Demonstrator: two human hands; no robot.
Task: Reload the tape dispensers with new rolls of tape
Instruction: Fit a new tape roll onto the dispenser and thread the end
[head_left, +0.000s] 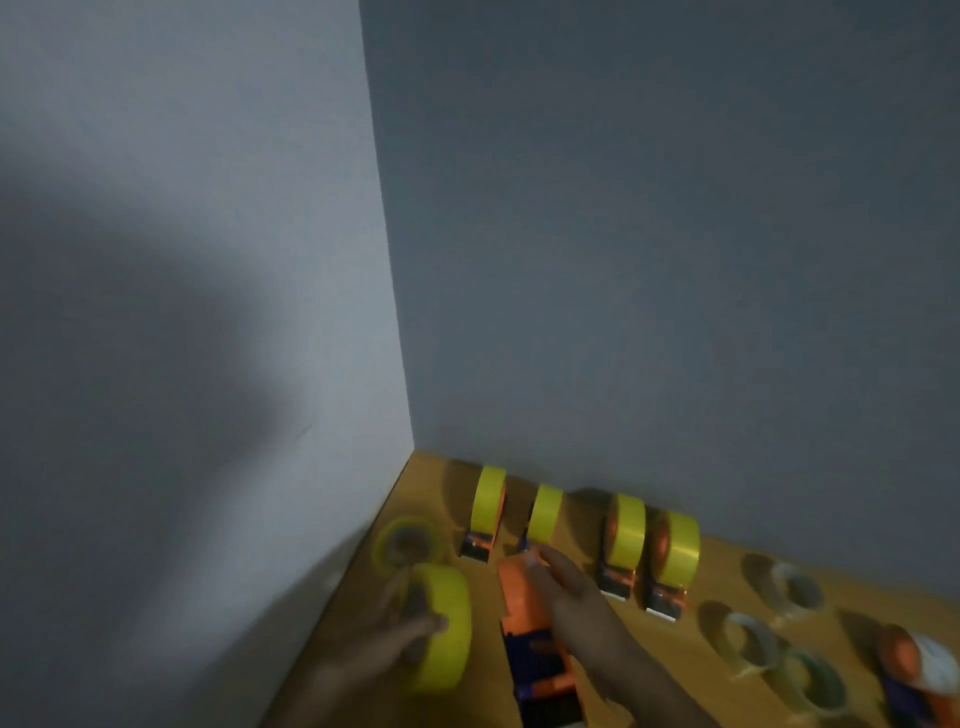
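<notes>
Orange dispenser at 6 o'clock on the wooden table, right hand clamped round its top to steady it; left hand at 7 grips a yellow roll, likely for loading, though blurred; four loaded dispensers parked against the wall at 5; spent cores at 4.

The table is looking like wood, a warm matt tan with no real shine coming off it. The tape dispenser under the right hand is reading as smooth orange plastic, going dark blue lower down. The yellow tape roll by the left hand is coming across slick and slightly glossy. The empty rolls on the right are looking like clear, shiny film. The walls are showing a flat, matt painted finish.
</notes>
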